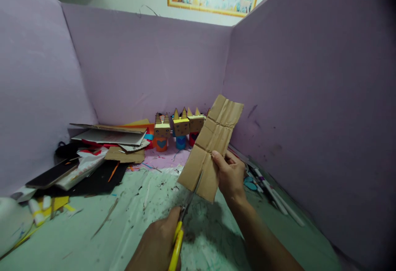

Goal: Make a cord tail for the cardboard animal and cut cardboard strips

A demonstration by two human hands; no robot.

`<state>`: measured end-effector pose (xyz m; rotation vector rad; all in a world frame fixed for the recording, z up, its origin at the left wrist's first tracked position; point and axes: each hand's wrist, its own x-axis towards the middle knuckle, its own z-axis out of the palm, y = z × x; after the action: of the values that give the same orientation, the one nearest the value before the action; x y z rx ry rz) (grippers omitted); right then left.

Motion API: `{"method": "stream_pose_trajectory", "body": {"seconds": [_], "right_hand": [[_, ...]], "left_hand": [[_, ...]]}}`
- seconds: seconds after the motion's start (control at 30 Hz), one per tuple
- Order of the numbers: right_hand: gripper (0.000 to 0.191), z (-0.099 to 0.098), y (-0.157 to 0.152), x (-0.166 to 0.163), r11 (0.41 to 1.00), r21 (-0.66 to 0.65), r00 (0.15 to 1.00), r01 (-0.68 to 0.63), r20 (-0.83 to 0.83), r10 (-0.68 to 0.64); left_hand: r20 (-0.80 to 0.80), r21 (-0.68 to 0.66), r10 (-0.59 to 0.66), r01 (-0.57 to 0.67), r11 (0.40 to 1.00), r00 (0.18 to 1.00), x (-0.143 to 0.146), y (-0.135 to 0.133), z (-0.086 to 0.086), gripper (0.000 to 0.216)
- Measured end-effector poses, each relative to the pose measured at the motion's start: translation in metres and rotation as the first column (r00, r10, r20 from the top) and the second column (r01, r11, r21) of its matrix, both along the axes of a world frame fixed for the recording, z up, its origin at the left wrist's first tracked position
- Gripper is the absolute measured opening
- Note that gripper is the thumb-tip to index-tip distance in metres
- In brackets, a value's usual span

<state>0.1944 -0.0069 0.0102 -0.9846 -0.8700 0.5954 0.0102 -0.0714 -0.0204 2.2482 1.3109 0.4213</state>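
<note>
A long strip of brown cardboard (206, 141), creased across in several places, tilts up above the table. My right hand (231, 174) grips its right edge, with the thumb on the near face and the fingers behind. My left hand (161, 236) is closed round the yellow handles of a pair of scissors (177, 242). The scissors' blades reach into the cardboard's lower end, where a slit runs part of the way up along its length. The fingers inside the handles are mostly hidden.
Several cardboard-headed figures (161, 133) with pointed horns stand at the back. A pile of cardboard and paper (108, 135) lies at the left. Thin sticks or tubes (278, 199) lie along the right wall. Purple panels (148, 64) enclose the green-covered table (133, 229), which carries scraps.
</note>
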Motion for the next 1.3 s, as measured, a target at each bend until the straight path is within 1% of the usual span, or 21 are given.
{"method": "stream_pose_trajectory", "body": {"seconds": [0.07, 0.1, 0.2, 0.27, 0.37, 0.47, 0.53, 0.6, 0.7, 0.77, 0.87, 0.93, 1.03, 1.2, 1.3], "right_hand": [[0.016, -0.002, -0.001, -0.003, 1.000, -0.010, 1.000, -0.023, 0.014, 0.023], [0.017, -0.002, -0.002, -0.005, 0.999, -0.015, 0.999, -0.033, 0.018, 0.033], [0.018, -0.004, -0.004, -0.009, 0.999, -0.015, 0.999, -0.045, 0.017, 0.045], [0.018, -0.004, -0.004, -0.010, 0.999, -0.012, 0.999, -0.043, 0.014, 0.043], [0.018, -0.003, -0.006, -0.011, 0.999, 0.006, 0.999, -0.042, 0.004, 0.042], [0.017, -0.004, -0.007, -0.011, 0.999, 0.025, 0.999, -0.046, 0.018, 0.045], [0.016, -0.004, -0.007, -0.011, 0.999, 0.025, 0.998, -0.045, 0.032, 0.045], [0.016, -0.005, -0.006, -0.011, 0.999, 0.022, 0.999, -0.038, 0.040, 0.037], [0.015, -0.006, -0.006, -0.014, 0.999, 0.024, 0.998, -0.046, 0.050, 0.045], [0.016, -0.006, -0.007, -0.016, 0.998, 0.018, 0.996, -0.061, 0.064, 0.060], [0.017, -0.006, -0.010, -0.019, 0.999, 0.015, 0.994, -0.053, 0.093, 0.051], [0.016, -0.006, -0.011, -0.020, 0.998, 0.033, 0.995, -0.050, 0.092, 0.047], [0.015, -0.005, -0.013, -0.023, 0.995, 0.055, 0.996, -0.082, 0.047, 0.080], [0.015, -0.004, -0.013, -0.025, 0.993, 0.057, 0.995, -0.104, 0.009, 0.104], [0.017, -0.006, -0.012, -0.024, 0.989, 0.060, 0.990, -0.138, 0.002, 0.138]], "left_hand": [[-0.034, 0.007, -0.010, 0.010, 1.000, 0.999, 0.000, 0.001, 0.007, 0.025], [-0.070, 0.015, 0.005, -0.004, 1.000, 0.997, 0.001, 0.001, 0.010, 0.025], [-0.235, 0.050, 0.075, -0.065, 0.997, 0.969, 0.004, 0.001, 0.018, 0.026], [-0.323, 0.069, 0.114, -0.097, 0.993, 0.939, 0.007, -0.001, 0.021, 0.027], [-0.378, 0.082, 0.133, -0.110, 0.991, 0.916, 0.009, -0.002, 0.019, 0.030], [-0.371, 0.060, 0.106, -0.090, 0.994, 0.922, 0.007, -0.001, 0.012, 0.035], [-0.348, 0.032, 0.081, -0.074, 0.997, 0.934, 0.006, -0.001, 0.008, 0.032], [-0.310, 0.033, 0.075, -0.068, 0.997, 0.948, 0.005, 0.000, 0.006, 0.027], [-0.234, 0.078, 0.092, -0.076, 0.994, 0.968, 0.005, 0.001, 0.010, 0.025], [-0.204, 0.077, 0.101, -0.087, 0.993, 0.974, 0.006, 0.003, 0.016, 0.026], [-0.265, 0.043, 0.124, -0.117, 0.992, 0.956, 0.008, 0.006, 0.023, 0.027], [-0.323, 0.049, 0.137, -0.127, 0.991, 0.937, 0.008, 0.007, 0.023, 0.027], [-0.322, 0.083, 0.155, -0.135, 0.987, 0.934, 0.009, 0.006, 0.016, 0.030], [-0.190, 0.162, 0.168, -0.138, 0.977, 0.967, 0.006, 0.006, -0.002, 0.034], [-0.158, 0.162, 0.170, -0.144, 0.976, 0.973, 0.003, 0.006, -0.001, 0.034]]}}
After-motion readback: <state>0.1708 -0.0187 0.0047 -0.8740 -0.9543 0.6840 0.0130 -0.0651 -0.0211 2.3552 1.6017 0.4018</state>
